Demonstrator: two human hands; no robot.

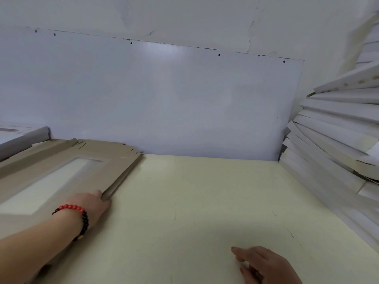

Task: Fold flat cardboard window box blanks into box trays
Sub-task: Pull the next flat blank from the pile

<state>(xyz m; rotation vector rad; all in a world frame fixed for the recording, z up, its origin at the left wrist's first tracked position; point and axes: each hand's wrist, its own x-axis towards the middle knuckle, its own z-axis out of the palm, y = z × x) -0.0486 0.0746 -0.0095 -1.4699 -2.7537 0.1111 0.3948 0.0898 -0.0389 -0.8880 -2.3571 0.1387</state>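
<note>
The right hand (264,265) lies nearest, at the bottom right, palm down on the desk (194,201) with fingers straight and loosely spread — a slack grip, holding nothing. A thin ring sits on one finger. The desk is smooth, matte, pale yellow, marked by a few fine dark scratches, and its whole middle is bare between the two hands.

To the left, the left hand (92,208) reaches in from the near-left corner, wearing a bracelet (79,216) of red and black beads. Its fingers go under the near right corner of the blanks (114,167) with the thumb at the edge; whether that grip is closed on the card cannot be told. The blanks are flat brown cardboard in a low stack at the left, with a rectangular clear window and notched tabs along the far edge.

At the right, a leaning pile of white folded trays (332,128) fans upward, edges ragged. At the far left sits a white box (22,138). Behind stands a glossy white board (164,95) against the wall. No writing is legible anywhere.
</note>
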